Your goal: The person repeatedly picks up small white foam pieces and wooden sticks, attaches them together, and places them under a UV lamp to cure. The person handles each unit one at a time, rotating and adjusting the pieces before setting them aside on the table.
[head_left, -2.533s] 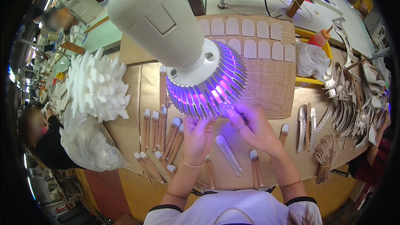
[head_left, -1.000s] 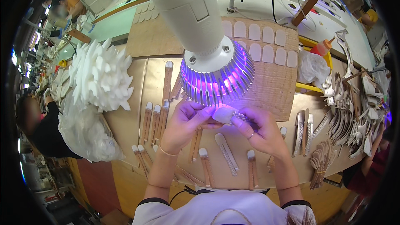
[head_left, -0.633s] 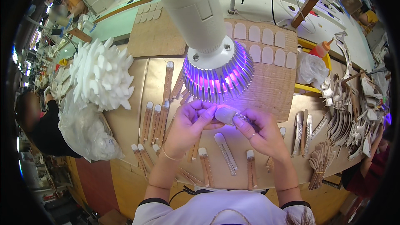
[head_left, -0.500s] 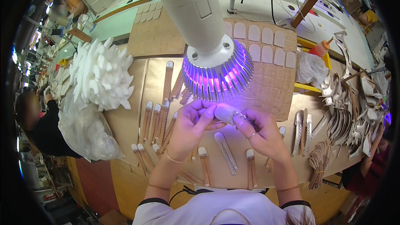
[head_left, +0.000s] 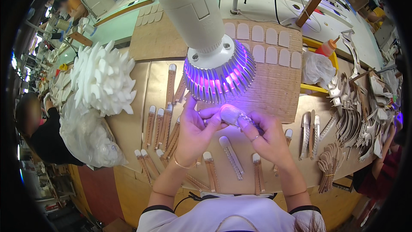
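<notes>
Raised since the earlier frame, the left hand's index finger pointed up near the purple-lit finned lamp (head_left: 219,77); at frame centre, left hand (head_left: 196,132) and right hand (head_left: 269,136) gripped a white round-tipped braided strap (head_left: 231,114).

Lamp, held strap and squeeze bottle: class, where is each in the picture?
Lamp (head_left: 202,36), head view: on its white housing.
Held strap (head_left: 231,114), head view: on its pale rounded end.
Squeeze bottle (head_left: 326,48), head view: on its orange-red body.
</notes>
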Demonstrator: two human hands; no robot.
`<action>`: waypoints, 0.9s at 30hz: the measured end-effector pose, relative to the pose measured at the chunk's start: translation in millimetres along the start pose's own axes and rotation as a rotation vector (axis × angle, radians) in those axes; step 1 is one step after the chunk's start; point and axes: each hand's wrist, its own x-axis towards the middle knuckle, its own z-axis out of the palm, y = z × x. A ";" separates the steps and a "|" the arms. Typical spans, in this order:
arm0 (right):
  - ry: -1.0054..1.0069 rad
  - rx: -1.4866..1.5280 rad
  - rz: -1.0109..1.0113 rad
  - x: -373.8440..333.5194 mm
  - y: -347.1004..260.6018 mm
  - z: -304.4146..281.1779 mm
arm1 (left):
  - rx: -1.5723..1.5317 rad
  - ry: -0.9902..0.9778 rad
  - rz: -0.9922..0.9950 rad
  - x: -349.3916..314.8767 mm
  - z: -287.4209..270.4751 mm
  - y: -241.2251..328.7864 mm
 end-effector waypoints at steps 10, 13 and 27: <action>-0.100 0.180 -0.042 2.8 4.2 1.0 | -0.014 -0.008 0.007 -0.9 -0.3 3.3; 0.011 0.308 -0.078 -0.1 -0.3 9.9 | -0.034 -0.022 0.033 -5.4 6.1 4.2; 0.161 0.161 -0.047 -3.7 -1.8 21.3 | -0.094 0.012 0.045 -12.5 14.0 9.9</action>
